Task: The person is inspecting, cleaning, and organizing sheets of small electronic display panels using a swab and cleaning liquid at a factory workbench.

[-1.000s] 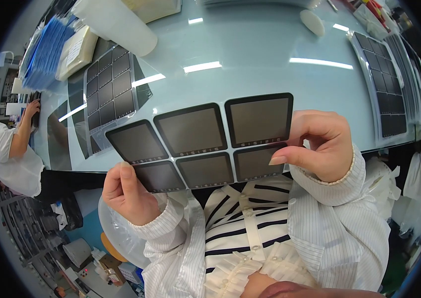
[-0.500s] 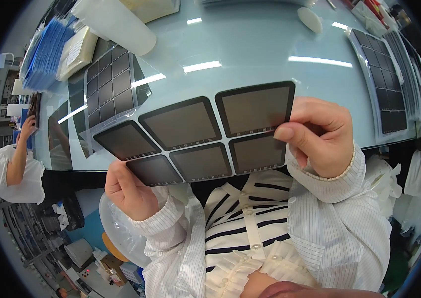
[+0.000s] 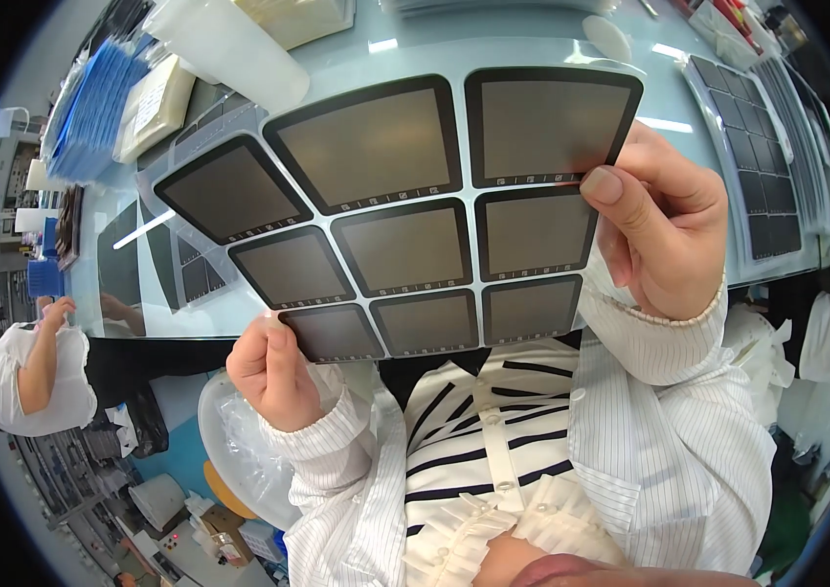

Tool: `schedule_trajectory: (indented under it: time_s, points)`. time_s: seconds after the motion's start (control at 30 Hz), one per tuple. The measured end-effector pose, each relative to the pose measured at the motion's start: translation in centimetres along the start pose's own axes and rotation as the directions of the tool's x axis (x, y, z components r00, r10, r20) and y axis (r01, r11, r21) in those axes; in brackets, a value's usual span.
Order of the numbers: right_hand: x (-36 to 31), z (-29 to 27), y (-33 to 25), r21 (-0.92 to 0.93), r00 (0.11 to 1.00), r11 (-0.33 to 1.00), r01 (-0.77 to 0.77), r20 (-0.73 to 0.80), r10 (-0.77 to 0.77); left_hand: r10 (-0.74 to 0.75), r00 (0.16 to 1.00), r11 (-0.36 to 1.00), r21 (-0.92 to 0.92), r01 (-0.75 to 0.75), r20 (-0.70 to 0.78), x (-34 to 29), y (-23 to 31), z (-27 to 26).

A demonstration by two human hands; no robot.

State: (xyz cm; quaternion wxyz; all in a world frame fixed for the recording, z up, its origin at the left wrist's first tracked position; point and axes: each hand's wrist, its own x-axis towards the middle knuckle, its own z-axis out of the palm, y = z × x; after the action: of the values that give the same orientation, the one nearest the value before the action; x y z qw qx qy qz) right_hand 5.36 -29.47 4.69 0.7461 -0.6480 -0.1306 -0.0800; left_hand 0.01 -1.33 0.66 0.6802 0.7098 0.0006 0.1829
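Note:
Between my hands hangs a clear plastic sheet [image 3: 401,245] bearing rows of dark rectangular panels with black borders and tiny marks along their lower edges. It is tilted, with its face toward me, above the near edge of the table. My left hand [image 3: 280,380] is closed on its lower left corner. My right hand [image 3: 669,223] pinches the right edge, thumb on the front, the other fingers mostly behind. Partly covered by the held sheet, a similar panelled sheet [image 3: 201,281] lies on the table at left.
Glass-topped table [image 3: 415,51] ahead. At its left stand a translucent white cylinder [image 3: 231,51], a pale yellow stack [image 3: 153,110] and blue sleeves [image 3: 92,112]; at its right, more panelled sheets [image 3: 755,161]. A bag-lined white bin [image 3: 239,445] stands below; a person [image 3: 38,377] sits far left.
The sheet has been raised and tipped, so a further row of panels shows at its lower edge. My right hand has moved up and right; the left has shifted slightly right.

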Motion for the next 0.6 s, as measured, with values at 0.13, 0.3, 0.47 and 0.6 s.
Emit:
schedule_trajectory:
  time_s: [0.13, 0.3, 0.47, 0.6]
  points:
    - [0.1, 0.1, -0.3, -0.020, 1.000, 1.000, 0.005, -0.013, -0.005, 0.009, 1.000, 1.000, -0.001, -0.009, -0.019, -0.1, 0.2, 0.5]
    - [-0.3, 0.5, -0.6, 0.049, 0.996, 0.995, -0.083, -0.015, 0.084, -0.014, 1.000, 0.999, -0.032, 0.013, -0.027, 0.0, -0.2, -0.3]
    - [-0.8, 1.0, -0.7, 0.085, 0.986, 0.982, -0.167, 0.025, 0.165, -0.006, 0.999, 0.999, -0.038, 0.005, -0.038, -0.2, -0.3, -1.3]
    - [-1.2, 1.3, -0.9, 0.115, 0.982, 0.976, -0.187, 0.026, 0.185, -0.020, 0.997, 1.000, 0.004, 0.021, -0.069, -0.4, 0.1, -0.9]
